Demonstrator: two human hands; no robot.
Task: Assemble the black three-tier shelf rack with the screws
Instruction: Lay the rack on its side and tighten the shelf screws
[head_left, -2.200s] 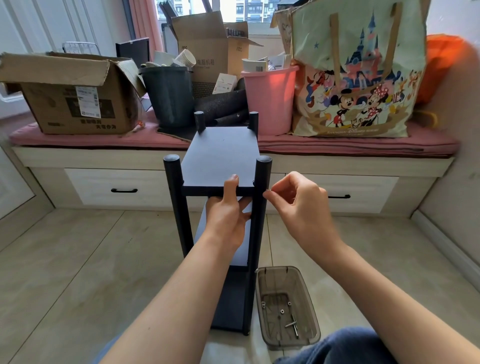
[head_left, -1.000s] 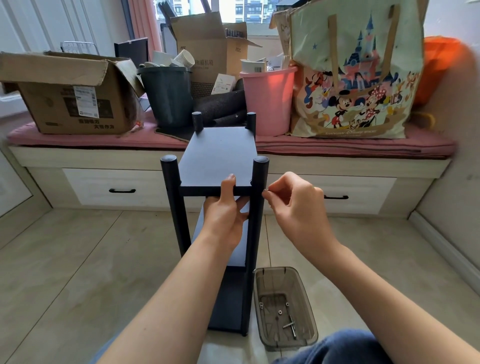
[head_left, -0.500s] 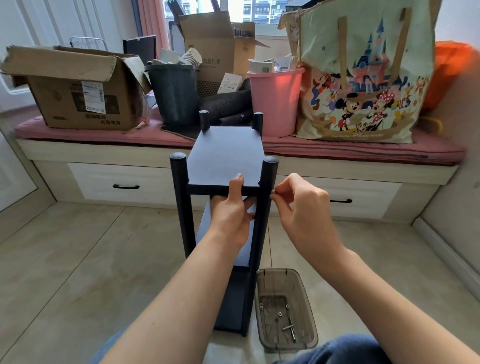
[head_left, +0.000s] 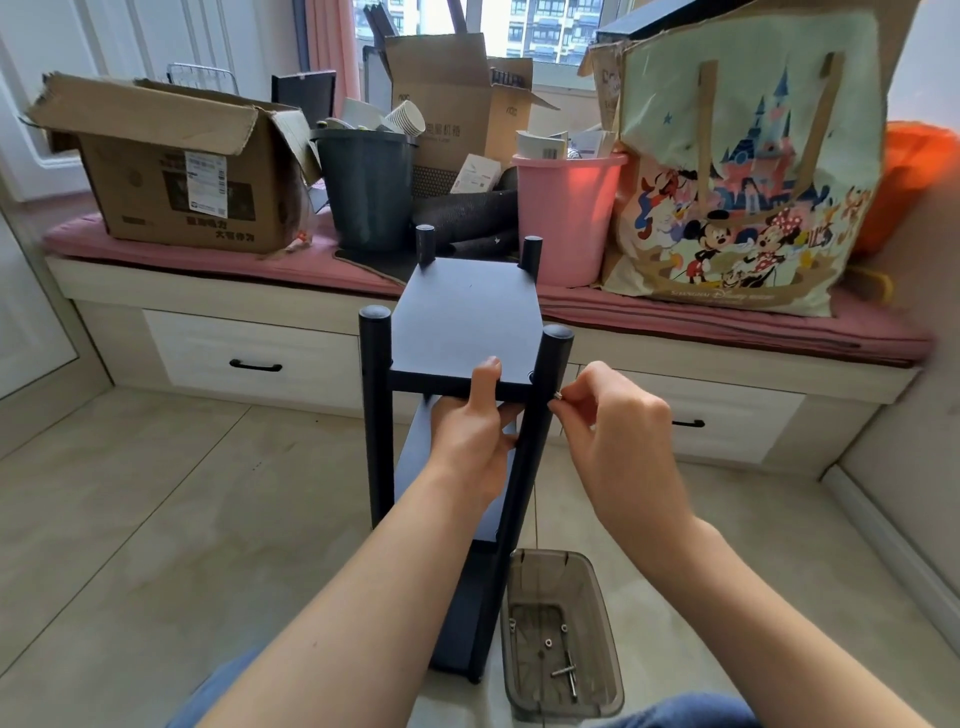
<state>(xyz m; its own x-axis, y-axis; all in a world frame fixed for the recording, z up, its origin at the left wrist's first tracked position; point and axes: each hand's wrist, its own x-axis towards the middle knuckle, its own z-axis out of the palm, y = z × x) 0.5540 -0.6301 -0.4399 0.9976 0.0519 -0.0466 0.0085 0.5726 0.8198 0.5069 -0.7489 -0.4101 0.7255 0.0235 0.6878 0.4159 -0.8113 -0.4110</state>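
Black and upright on the tiled floor (head_left: 156, 519), the shelf rack (head_left: 462, 322) stands just before the window bench (head_left: 727, 332), its four posts capped and its top board level between them. The left hand (head_left: 475, 431) grips the near edge of that top board, thumb laid on its upper face and fingers curled beneath, steadying it against the near right post (head_left: 545, 395). The right hand (head_left: 613, 415) is closed in a pinch on a small silver screw (head_left: 557, 396), whose tip touches the outer side of that post at the height of the board. The step in hand appears to be starting this screw by finger. To do it well, the board should be held so its hole lines up with the post's hole, the screw kept square to the post, and turned lightly until the thread catches; forcing it at a slant would likely cross the thread. Just beside the rack's foot sits a translucent grey tray (head_left: 602, 623) with a few spare screws (head_left: 548, 643) and what looks like a hex key (head_left: 569, 675), probably wanted for the final tightening.
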